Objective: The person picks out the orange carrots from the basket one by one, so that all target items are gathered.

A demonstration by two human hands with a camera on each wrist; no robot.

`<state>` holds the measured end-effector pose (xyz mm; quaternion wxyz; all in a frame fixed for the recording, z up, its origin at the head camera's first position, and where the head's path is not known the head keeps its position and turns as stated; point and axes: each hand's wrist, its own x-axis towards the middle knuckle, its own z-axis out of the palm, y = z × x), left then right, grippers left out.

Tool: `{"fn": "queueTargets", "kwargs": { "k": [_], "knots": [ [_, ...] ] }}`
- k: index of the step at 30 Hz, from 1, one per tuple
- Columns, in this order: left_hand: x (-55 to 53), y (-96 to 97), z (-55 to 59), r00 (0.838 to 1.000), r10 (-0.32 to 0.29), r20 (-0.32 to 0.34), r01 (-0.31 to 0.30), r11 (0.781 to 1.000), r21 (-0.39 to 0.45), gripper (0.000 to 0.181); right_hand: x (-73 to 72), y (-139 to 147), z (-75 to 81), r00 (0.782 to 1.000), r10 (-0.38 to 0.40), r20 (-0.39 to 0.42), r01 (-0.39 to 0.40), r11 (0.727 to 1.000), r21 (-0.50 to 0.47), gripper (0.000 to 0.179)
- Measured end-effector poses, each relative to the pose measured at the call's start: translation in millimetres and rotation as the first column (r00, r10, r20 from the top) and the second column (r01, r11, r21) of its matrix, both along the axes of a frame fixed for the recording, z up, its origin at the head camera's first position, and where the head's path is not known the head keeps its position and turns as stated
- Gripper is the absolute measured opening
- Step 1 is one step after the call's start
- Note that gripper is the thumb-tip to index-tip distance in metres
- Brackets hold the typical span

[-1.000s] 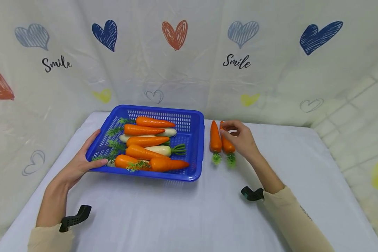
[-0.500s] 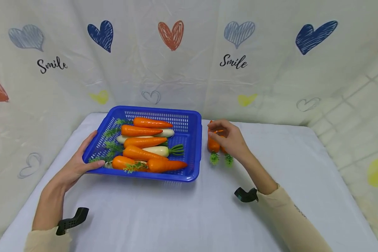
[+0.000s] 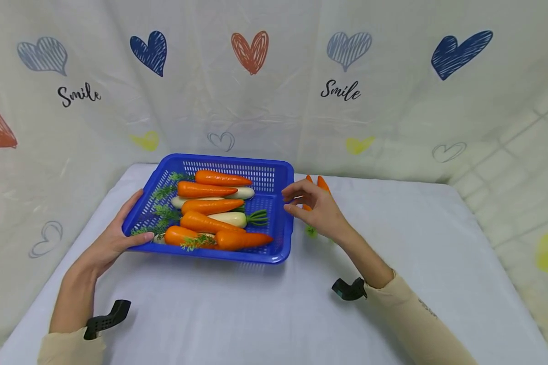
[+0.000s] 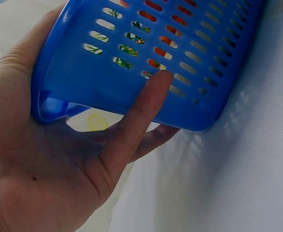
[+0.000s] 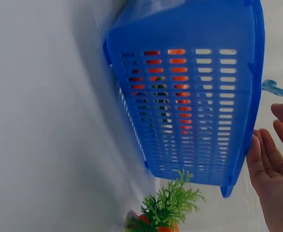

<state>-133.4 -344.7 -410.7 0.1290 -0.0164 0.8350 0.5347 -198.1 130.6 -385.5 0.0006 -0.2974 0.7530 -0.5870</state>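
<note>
A blue plastic basket (image 3: 283, 223) with slotted walls holds several orange carrots (image 3: 205, 189) and white radishes (image 3: 230, 218). My left hand (image 3: 107, 244) grips its left corner, thumb over the rim; in the left wrist view, fingers of that hand (image 4: 45, 164) lie along the outer wall (image 4: 78, 77). At the right rim is my right hand (image 3: 317, 210), fingers loosely bent and nothing between them. In the right wrist view, its fingertips (image 5: 257, 150) are at the rim; whether they touch, I cannot tell. Two carrots (image 3: 323, 183) lie right of the basket, partly hidden behind that hand.
A white cloth (image 3: 237, 314) covers the table. Behind it hangs a pale curtain (image 3: 292, 111) printed with hearts and "Smile". Black wrist cameras (image 3: 348, 289) are worn on both arms. Green leaves of a carrot (image 5: 168, 205) show beside the basket in the right wrist view.
My right hand has moved left, from above the two loose carrots to the basket's right rim. The carrots stay on the table. My left hand keeps its grip on the basket.
</note>
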Motion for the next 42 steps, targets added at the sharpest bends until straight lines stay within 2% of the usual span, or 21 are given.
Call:
{"fn": "queueTargets", "kwargs": {
  "k": [5, 12, 20, 27, 37, 42],
  "knots": [
    [-0.2, -0.5, 0.7, 1.000, -0.005, 0.003, 0.005, 1.000, -0.001, 0.101, 4.5, -9.0, 2.5, 0.999, 0.043, -0.023, -0.043, 0.999, 0.017, 0.031],
    [-2.7, 0.9, 3.7, 1.000, -0.023, -0.001, 0.023, 1.000, -0.017, 0.101, 8.1, -17.9, 5.5, 0.996, 0.088, -0.008, -0.086, 0.990, 0.114, 0.032],
    [-2.8, 2.8, 6.5, 0.999, -0.036, -0.007, 0.036, 0.999, 0.011, 0.102, 7.5, -27.9, 7.6, 0.989, 0.146, -0.008, -0.143, 0.978, 0.151, 0.032],
    [-2.9, 3.0, 8.5, 0.999, -0.044, -0.012, 0.044, 0.999, 0.032, 0.102, 5.7, -38.2, 13.1, 0.981, 0.187, 0.058, -0.195, 0.962, 0.191, 0.032],
    [0.4, -0.4, 5.5, 0.999, -0.039, 0.005, 0.039, 0.998, 0.043, 0.101, 3.2, -50.7, 15.5, 0.964, 0.233, 0.128, -0.257, 0.940, 0.223, 0.035],
    [1.9, -1.5, 5.0, 0.999, -0.037, 0.007, 0.036, 0.998, 0.046, 0.101, 2.8, -61.3, 17.5, 0.951, 0.276, 0.142, -0.305, 0.915, 0.263, 0.040]
  ]
}}
